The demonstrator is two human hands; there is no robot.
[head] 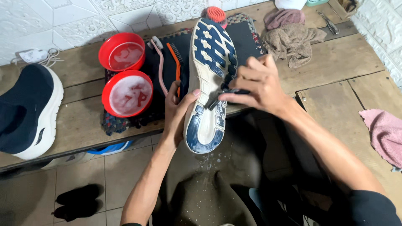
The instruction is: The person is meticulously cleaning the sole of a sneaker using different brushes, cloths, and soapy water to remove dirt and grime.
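The shoe point(208, 79) is held sole-up over the near edge of the wooden worktop point(335, 62), its white and navy tread facing the camera, toe pointing away and heel toward the person's lap. The left hand point(176, 109) clasps it from the left side near the heel, thumb pressed across the pale edge of the sole, fingers wrapped behind and out of sight. The right hand point(257, 86) comes in from the right, fingers pressed together around a small dark brush point(217, 99) whose bristled end touches the sole about midway along. Water drops lie on the dark apron point(209, 184) below the heel.

Left of the shoe, on a dark mat point(245, 37), lie a pink-handled brush point(158, 62) and an orange-handled brush point(176, 62) side by side. Further left sit two round red bowls point(125, 79) of soapy water, one behind the other. A second shoe point(29, 111), navy with a thick white sole, rests at the far left of the worktop, with a white tag point(32, 55) on a cord just behind it. A brown cloth point(291, 42) lies behind the right hand, and a pink cloth point(383, 134) at the right edge.
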